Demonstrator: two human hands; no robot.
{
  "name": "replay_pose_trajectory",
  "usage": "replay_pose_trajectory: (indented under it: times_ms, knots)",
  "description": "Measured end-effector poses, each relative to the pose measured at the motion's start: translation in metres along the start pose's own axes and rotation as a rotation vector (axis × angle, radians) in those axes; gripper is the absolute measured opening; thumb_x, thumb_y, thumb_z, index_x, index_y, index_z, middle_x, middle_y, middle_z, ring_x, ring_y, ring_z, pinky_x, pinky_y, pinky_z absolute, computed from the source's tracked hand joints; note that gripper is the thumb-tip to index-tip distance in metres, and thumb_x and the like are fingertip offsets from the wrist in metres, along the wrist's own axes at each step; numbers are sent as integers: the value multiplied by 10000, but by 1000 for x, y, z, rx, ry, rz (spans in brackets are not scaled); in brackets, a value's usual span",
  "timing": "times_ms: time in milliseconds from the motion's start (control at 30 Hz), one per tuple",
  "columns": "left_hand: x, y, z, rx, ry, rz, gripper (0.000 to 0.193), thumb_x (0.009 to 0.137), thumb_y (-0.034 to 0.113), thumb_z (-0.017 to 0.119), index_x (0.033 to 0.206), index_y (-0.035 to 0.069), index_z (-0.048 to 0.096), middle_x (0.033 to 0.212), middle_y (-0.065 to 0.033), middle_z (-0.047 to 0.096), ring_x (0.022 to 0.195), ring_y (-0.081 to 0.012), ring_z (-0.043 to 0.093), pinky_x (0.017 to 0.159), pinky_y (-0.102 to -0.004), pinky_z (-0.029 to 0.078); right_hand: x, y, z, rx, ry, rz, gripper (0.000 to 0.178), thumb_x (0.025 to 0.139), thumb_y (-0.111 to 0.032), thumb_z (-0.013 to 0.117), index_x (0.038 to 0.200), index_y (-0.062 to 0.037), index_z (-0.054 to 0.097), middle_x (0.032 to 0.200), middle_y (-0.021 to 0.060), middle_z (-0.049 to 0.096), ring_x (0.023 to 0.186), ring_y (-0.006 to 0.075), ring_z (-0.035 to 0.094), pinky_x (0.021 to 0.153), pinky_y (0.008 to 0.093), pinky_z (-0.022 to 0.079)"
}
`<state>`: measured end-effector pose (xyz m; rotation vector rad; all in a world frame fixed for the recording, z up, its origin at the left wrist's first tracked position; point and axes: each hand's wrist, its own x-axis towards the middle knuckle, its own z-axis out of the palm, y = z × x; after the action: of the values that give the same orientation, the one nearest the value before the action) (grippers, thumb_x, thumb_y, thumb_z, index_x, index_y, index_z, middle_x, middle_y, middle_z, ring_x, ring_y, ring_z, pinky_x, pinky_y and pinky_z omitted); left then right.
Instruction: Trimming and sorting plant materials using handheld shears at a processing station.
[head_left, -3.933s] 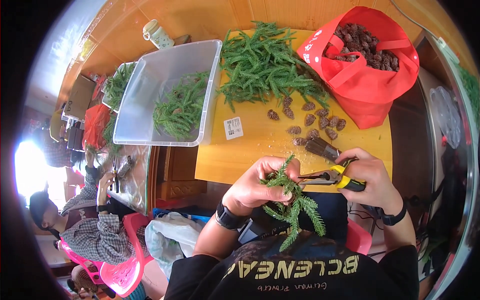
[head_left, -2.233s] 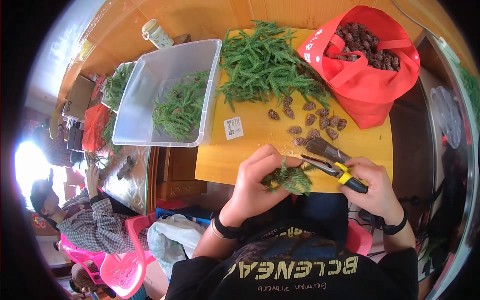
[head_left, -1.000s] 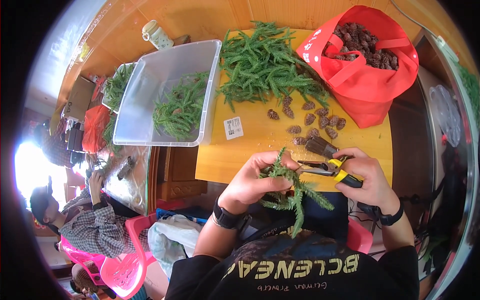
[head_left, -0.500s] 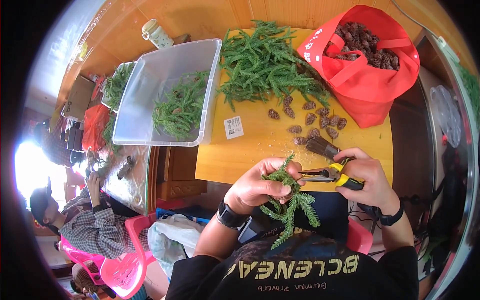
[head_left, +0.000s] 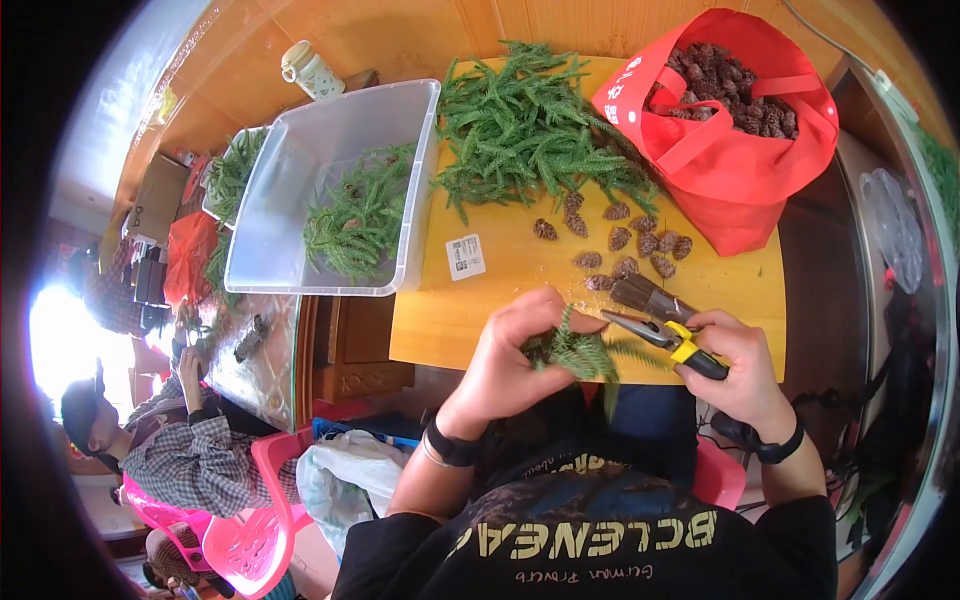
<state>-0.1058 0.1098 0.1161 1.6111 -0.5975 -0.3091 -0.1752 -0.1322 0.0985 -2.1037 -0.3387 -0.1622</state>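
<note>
My left hand (head_left: 520, 350) is closed on an artificial pine sprig (head_left: 582, 352), held above the near edge of the table. Its hanging tips are smeared by motion. In my right hand (head_left: 738, 362) are yellow-and-black pliers (head_left: 690, 348), their dark jaws pointing left and lying close to the sprig's top. Whether the jaws touch the sprig is hard to make out. Just beyond the pliers lies a brush (head_left: 650, 297) with dark bristles. Several pine cones (head_left: 620, 239) are scattered on the table past it.
Green sprigs (head_left: 530, 130) are heaped on the wooden table (head_left: 440, 330). A red bag (head_left: 720, 180) of pine cones stands at the far right. At left is a clear plastic bin (head_left: 270, 200) with sprigs inside. A white label (head_left: 465, 257) lies nearby. Another person (head_left: 190, 450) sits at far left.
My left hand has rolled over and the sprig has turned with it, its tips now swinging to the right. The pliers have tilted, jaws now higher than the handles.
</note>
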Motion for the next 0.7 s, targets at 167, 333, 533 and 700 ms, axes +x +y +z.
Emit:
replay_pose_trajectory:
  times_ms: [167,333,533,700]
  knots:
    - [-2,3,10,649,135,334,371,580,-26,686,945,39,661,704,-71,493,663,-220,545,579,-285,434,-11,1,6,104,-15,207,147,645,-49,705,705,-3,579,697,112,575,786,306,606,745,359,482]
    - [-3,-4,-3,248,-46,143,336,634,-26,679,967,13,643,745,-71,538,710,-165,571,644,-253,434,-1,2,1,92,9,28,135,598,7,674,662,-10,557,673,84,574,915,313,586,794,360,462]
    - [-7,2,1,-545,-128,-312,230,656,9,674,881,-4,628,806,-65,558,674,-143,531,581,-225,416,4,5,-8,38,-40,-122,148,580,-1,682,660,-20,559,668,74,572,908,319,587,770,373,466]
    - [-10,-4,6,-801,-142,-397,254,656,79,709,882,19,610,787,-93,544,596,-146,507,511,-235,409,6,7,-6,9,-2,-187,152,568,1,682,645,-31,555,649,74,559,876,313,596,742,373,474]
